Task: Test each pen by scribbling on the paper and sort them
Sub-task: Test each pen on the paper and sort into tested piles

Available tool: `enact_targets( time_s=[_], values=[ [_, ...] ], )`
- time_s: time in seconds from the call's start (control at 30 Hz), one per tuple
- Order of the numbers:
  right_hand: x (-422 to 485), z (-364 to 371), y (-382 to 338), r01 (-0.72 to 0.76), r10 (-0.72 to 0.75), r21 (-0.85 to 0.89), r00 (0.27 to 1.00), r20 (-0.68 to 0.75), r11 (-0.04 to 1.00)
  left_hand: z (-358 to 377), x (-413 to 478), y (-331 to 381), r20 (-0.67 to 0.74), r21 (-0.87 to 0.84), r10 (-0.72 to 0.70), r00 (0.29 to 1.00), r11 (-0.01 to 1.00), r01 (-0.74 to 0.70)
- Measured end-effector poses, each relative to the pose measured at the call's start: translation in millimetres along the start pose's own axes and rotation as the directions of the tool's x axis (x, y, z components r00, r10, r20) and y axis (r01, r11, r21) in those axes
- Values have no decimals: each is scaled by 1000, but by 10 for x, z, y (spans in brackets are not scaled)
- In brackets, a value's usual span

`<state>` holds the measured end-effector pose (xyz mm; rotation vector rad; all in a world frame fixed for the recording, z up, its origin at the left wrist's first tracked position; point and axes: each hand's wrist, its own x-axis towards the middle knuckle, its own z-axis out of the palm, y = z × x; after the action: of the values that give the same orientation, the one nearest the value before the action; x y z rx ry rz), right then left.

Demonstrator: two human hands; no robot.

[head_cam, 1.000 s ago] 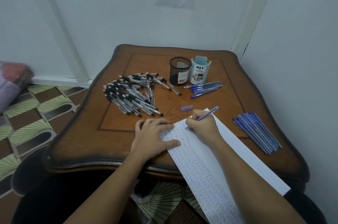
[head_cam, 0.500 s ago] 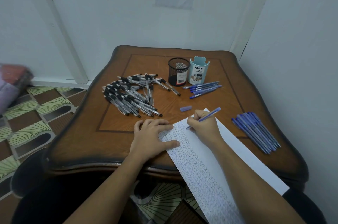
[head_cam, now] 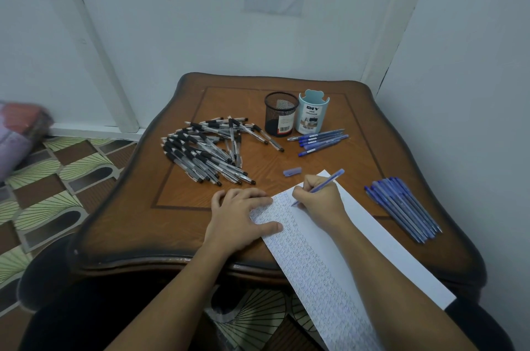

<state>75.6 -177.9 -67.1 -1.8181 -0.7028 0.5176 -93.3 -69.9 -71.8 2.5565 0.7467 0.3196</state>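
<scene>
My feed, left to right, everything on the wooden table (head_cam: 177, 216):

- Heap of black-capped pens (head_cam: 206, 152) — a loose pile left of centre, beyond the left hand.
- Left hand (head_cam: 241, 216) — flat, fingers straight and spread, pressing down the left edge of the paper; it grips nothing.
- Paper (head_cam: 309, 264) — a long white sheet lying diagonally and overhanging the near edge, its left strip covered in scribbles.
- Black mesh cup (head_cam: 281, 114) and pale blue cup (head_cam: 312, 112) — upright, side by side at the back.
- A few blue pens (head_cam: 321, 140) — lying just in front of the pale cup.
- Loose blue cap (head_cam: 292, 171) — on the wood near the sheet's far corner.
- Right hand (head_cam: 318, 198) — fingers curled round a blue pen (head_cam: 332, 177), tip on the scribbled strip.
- Bundle of blue pens (head_cam: 401, 207) — far right, apart from the sheet.
</scene>
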Motion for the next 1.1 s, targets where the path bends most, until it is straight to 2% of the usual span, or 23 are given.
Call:
enact_targets(
  time_s=[0.5,0.73,0.87,0.97,1.03,1.1],
  values=[
    [21,-5,23,20,-20,-29,1000,-14,999,-7,4,11,9,6,-4,1000,1000,4],
    [69,-9,70,0,0,22,1000,4,1000,-3,5,10,8,7,-5,1000,1000,5],
    [55,10,50,43,-43,-3,999,-11,999,7,5,-2,3,10,-1,1000,1000,1],
    [45,-45,-52,45,-26,211,996,-91,976,8,-6,-4,-4,4,3,1000,1000,-3],
    [68,-105,-151,-70,114,381,989,-94,922,5,-3,-9,1,6,2,1000,1000,-2],
    [120,-171,-210,-189,228,429,973,-42,883,9,4,-16,4,7,3,1000,1000,-3]
  ],
)
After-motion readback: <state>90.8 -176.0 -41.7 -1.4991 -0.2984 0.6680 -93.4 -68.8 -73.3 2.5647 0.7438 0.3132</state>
